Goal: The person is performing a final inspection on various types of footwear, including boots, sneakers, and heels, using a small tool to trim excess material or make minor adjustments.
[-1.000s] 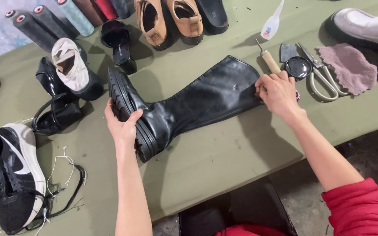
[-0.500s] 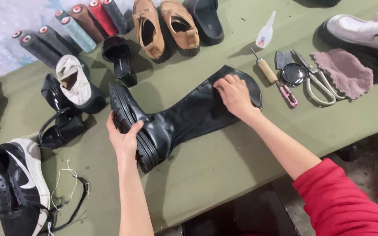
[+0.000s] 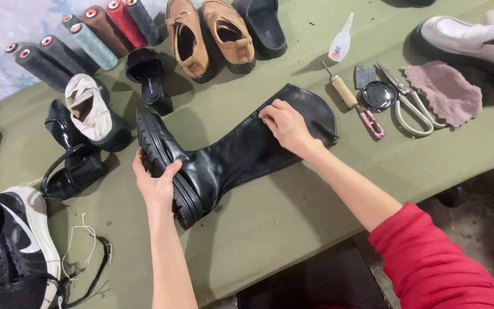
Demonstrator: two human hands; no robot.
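A tall black leather boot (image 3: 230, 154) lies on its side on the green-covered table (image 3: 293, 217), left hand (image 3: 156, 186) gripping its chunky sole, right hand (image 3: 284, 123) pressed flat on the shaft, nearby awl (image 3: 344, 91) and scissors (image 3: 413, 106) untouched.

- Thread spools (image 3: 81, 43) are lying in a row at the far left of the green table (image 3: 293, 223).
- Tan shoes (image 3: 210, 34) are sitting beside a black sandal (image 3: 258, 26).
- Scissors (image 3: 410, 103), an awl (image 3: 343, 88) and a glue bottle (image 3: 341, 40) are lying near a pink cloth (image 3: 444, 91).
- A black-and-white sneaker (image 3: 12, 246) is resting at the near left.
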